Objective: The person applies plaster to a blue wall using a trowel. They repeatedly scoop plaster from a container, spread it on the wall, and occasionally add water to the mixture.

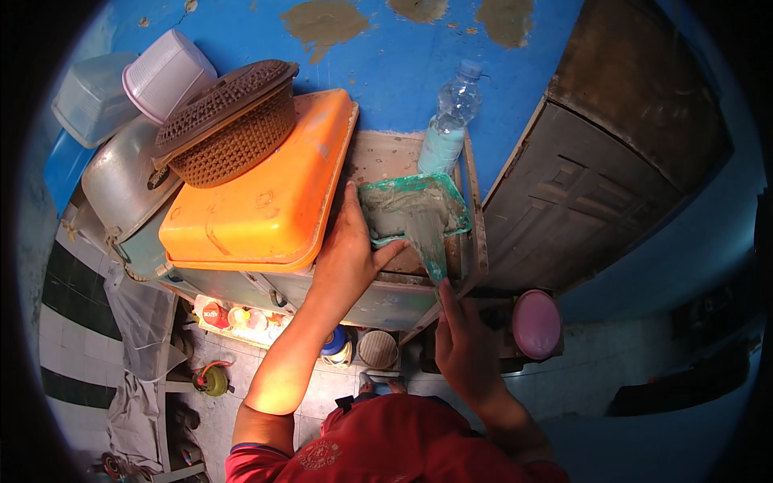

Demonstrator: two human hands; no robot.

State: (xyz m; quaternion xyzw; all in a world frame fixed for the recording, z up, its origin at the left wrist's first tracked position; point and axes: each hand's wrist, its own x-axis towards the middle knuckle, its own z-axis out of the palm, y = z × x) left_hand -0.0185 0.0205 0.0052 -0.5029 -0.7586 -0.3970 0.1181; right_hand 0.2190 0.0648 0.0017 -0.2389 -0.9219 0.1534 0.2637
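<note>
A green plastic tub (460, 211) of wet grey cement paste (386, 216) sits on top of a wooden cabinet. My left hand (346, 245) grips its left side, with the thumb at the near edge and the fingers along the side. In my right hand (467, 346) is the narrow handle of a scraper (431, 245), its broad blade smeared with paste and lying over the tub's near right part. The right fingers are closed round the handle, which they partly hide. Just behind the tub stands a clear plastic bottle (443, 141) with cloudy pale-blue contents.
Left of the tub lies an upturned orange basin (250, 217) carrying a brown woven-look basket (237, 141). A metal pot (129, 173) and plastic containers crowd farther left. The blue wall (386, 80) has grey patches. A dark wooden door panel (580, 185) and a pink oval object (536, 324) are at right.
</note>
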